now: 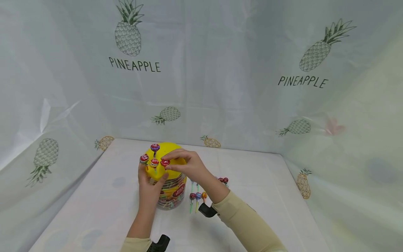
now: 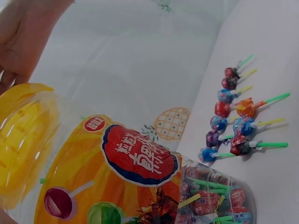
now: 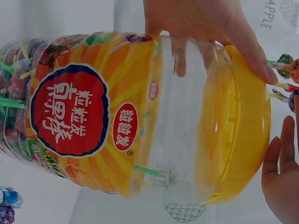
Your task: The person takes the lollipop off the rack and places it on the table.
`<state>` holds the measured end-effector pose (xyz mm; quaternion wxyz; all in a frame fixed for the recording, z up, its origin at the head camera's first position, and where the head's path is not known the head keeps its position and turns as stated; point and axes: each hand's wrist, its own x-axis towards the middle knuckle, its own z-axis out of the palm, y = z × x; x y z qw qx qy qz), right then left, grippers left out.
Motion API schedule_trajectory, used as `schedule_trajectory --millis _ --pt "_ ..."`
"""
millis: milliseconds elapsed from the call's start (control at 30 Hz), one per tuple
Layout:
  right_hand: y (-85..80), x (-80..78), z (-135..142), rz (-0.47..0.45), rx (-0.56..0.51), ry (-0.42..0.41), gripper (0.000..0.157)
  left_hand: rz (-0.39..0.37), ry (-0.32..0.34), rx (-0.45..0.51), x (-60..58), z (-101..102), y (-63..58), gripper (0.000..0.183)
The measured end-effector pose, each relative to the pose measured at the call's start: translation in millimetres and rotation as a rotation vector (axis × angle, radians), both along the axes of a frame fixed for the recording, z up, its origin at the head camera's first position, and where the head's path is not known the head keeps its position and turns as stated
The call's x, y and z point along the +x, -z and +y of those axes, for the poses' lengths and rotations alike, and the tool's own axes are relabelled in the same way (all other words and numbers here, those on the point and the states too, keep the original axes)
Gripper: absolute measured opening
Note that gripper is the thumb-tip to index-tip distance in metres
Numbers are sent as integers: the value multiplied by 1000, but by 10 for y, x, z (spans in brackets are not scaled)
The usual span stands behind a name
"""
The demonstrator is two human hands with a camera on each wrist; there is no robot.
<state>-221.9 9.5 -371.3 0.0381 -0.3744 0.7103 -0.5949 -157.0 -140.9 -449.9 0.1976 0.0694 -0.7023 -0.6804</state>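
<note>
A clear plastic candy jar (image 1: 172, 196) with an orange label and a yellow lid (image 1: 171, 147) stands on the table, full of lollipops low down. My left hand (image 1: 150, 187) grips the jar around its upper part, thumb at the lid's edge; some of its fingers show through the clear wall in the right wrist view. Over the lid, my right hand (image 1: 192, 166) pinches a red-wrapped lollipop (image 1: 165, 162) between thumb and forefinger. Three more lollipops stand up at the lid beside it: a purple one (image 1: 155, 147), a red one (image 1: 154, 163) and another red one (image 1: 144, 159).
Right of the jar, several wrapped lollipops (image 2: 243, 125) lie in rows on the white table (image 1: 252, 196), partly under my right forearm in the head view. A pineapple-print curtain (image 1: 214, 70) hangs behind and at the sides.
</note>
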Motion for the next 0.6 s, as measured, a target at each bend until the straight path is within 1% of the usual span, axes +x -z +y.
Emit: schedule_trajectory --millis 200,300,500,600 --pt "9 15 33 73 -71 -29 17 11 -3 -20 -19 -21 30 89" --pt "20 29 57 94 -111 -54 15 13 -5 -19 -31 -31 45 89" --pt "27 31 51 94 -158 -91 13 3 9 -20 -21 -44 40 89" --pt "29 38 62 99 -183 -99 13 -11 31 -33 -17 -59 40 90"
